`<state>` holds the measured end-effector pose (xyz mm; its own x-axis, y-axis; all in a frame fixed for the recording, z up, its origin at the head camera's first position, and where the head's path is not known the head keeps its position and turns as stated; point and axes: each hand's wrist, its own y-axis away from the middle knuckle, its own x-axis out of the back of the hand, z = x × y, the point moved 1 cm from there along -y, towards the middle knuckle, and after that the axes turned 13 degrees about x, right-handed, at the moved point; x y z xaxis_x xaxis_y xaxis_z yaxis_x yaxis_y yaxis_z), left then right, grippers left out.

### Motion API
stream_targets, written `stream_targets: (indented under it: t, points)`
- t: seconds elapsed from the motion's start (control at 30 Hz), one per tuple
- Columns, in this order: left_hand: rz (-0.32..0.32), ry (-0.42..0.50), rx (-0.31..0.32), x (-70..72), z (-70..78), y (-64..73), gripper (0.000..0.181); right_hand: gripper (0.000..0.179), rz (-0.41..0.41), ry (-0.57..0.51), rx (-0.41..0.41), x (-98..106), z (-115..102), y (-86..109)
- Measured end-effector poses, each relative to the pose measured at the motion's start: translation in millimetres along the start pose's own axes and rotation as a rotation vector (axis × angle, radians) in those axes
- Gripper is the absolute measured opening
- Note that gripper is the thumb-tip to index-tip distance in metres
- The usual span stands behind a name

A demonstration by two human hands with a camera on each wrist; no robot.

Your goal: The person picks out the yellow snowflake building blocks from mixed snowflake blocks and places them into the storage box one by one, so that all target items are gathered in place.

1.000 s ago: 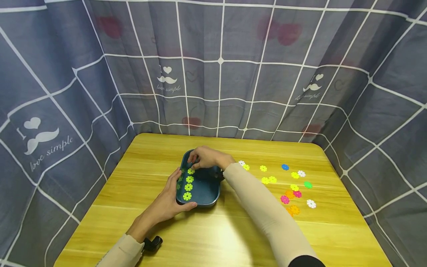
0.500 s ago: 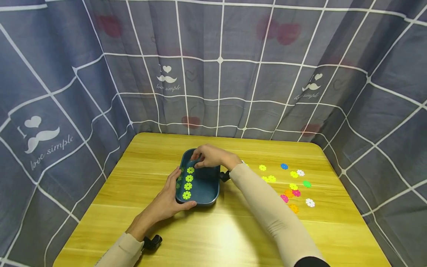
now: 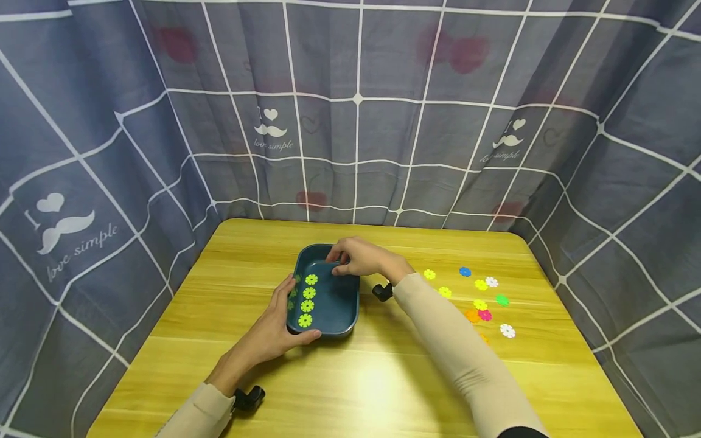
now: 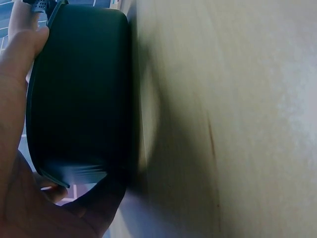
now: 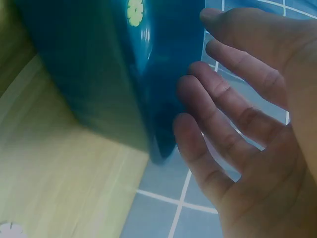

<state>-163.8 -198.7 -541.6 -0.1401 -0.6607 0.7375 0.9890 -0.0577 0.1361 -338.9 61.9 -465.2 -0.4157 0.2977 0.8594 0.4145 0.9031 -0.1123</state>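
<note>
Holding nothing visible in the right hand [image 3: 364, 257]; hanging over the far right part of the tray [image 3: 334, 307], with fingers [image 5: 213, 116] apart and gently bent. Very close to tray wall and rim in the right wrist view; can't tell touching from just clear, too blurred there.

Gripping the tray from its left and near sides with the left hand [image 3: 274, 328]: stretched wide, with long fingers along the left wall and thumb at the near wall.

Sitting on the wood-grain table [image 3: 317, 389], left of its middle: dark blue, deep, rectangular with rounded corners. Lined up inside, along the left of the floor: four yellow-green flower discs [image 3: 307, 306], mirrored faintly in the left wall.

Scattered on the table to the right of the tray: more flower discs, in yellow [image 3: 429, 275], blue [image 3: 465, 272], green [image 3: 502, 300], pink [image 3: 484, 316], orange [image 3: 472, 316] and white [image 3: 507, 331]. Overlapping at pink and orange. Crossing between tray and scatter: beige right sleeve [image 3: 465, 365]. At each wrist: black camera mount [image 3: 249, 398]. Hung behind and on both sides: grey-blue curtain [image 3: 328, 134] with white grid and moustache prints.
</note>
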Motion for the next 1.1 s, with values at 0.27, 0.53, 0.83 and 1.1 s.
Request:
stream_targets:
  t: [0.27, 0.53, 0.83, 1.1]
  points:
    - [-0.005, 0.008, 0.008, 0.1, -0.5, 0.4, 0.139, 0.030, 0.033, 0.002, -0.028, 6.4, 6.6, 21.4]
    - [0.005, 0.014, -0.011, 0.6, -1.1, -1.0, 0.141, 0.031, 0.086, 0.005, -0.041, 10.6, 16.0, 45.1]
    - [0.012, 0.027, -0.022, 0.2, -2.1, -0.5, 0.142, 0.031, 0.154, 0.010, -0.048, 11.6, 26.5, 69.4]
    - [0.016, 0.009, -0.018, -0.3, -1.8, -0.7, 0.142, 0.031, 0.164, 0.005, -0.107, 9.2, 39.3, 89.5]
